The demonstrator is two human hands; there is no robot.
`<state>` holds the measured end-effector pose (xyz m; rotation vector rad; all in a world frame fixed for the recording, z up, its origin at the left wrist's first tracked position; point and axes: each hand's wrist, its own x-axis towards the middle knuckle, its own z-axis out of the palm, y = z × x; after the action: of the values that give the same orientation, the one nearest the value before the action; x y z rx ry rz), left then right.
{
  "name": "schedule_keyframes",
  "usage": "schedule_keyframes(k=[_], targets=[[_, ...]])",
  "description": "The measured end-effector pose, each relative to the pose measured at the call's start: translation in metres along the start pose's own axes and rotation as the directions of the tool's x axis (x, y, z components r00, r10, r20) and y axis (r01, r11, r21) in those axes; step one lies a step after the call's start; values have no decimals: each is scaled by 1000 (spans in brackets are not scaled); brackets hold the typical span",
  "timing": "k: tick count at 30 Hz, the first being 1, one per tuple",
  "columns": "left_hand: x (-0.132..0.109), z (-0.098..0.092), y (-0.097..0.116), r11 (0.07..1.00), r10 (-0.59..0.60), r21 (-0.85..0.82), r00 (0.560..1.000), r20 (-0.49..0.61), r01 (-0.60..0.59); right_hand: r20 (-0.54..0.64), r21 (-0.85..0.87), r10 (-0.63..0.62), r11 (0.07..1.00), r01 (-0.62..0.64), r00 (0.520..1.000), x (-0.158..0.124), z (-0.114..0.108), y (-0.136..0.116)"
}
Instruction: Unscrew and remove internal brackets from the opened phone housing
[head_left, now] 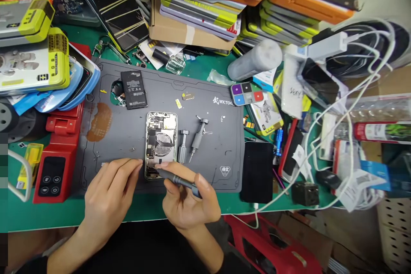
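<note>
An opened phone (161, 145) lies on the grey work mat, its inner parts bare. My right hand (189, 199) grips a dark screwdriver (180, 180) whose tip points into the lower part of the phone. By the phone's left edge is my left hand (111, 188), thumb and fingers pressed together; whatever they may hold is hidden. Two more screwdrivers, one upright in the view (183, 147) and one slanted (198, 137), lie to the right of the phone. A black phone battery (134, 90) rests above and left of it.
The mat (221, 150) covers the middle of a green table. On its left stands a red device (56, 167) with buttons. To the right lie a dark phone (256, 171) and tangled white cables (308, 141). Stacked boxes (205, 4) and a grey bottle (255, 60) are behind.
</note>
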<state>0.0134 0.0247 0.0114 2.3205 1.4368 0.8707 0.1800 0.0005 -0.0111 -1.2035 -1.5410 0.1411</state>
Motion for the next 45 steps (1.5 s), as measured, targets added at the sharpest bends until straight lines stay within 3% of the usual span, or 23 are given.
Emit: schedule_keyframes(k=[15, 27, 45], targets=[[3, -1, -4, 998, -18, -55, 1000, 19, 19, -49, -2, 9, 1000, -9, 999, 8, 20, 1], [2, -2, -3, 993, -68, -97, 997, 38, 72, -17, -79, -8, 997, 7, 1000, 2, 19, -2], [1, 0, -2, 991, -81, -105, 995, 60, 87, -23, -60, 27, 998, -28, 999, 8, 18, -3]])
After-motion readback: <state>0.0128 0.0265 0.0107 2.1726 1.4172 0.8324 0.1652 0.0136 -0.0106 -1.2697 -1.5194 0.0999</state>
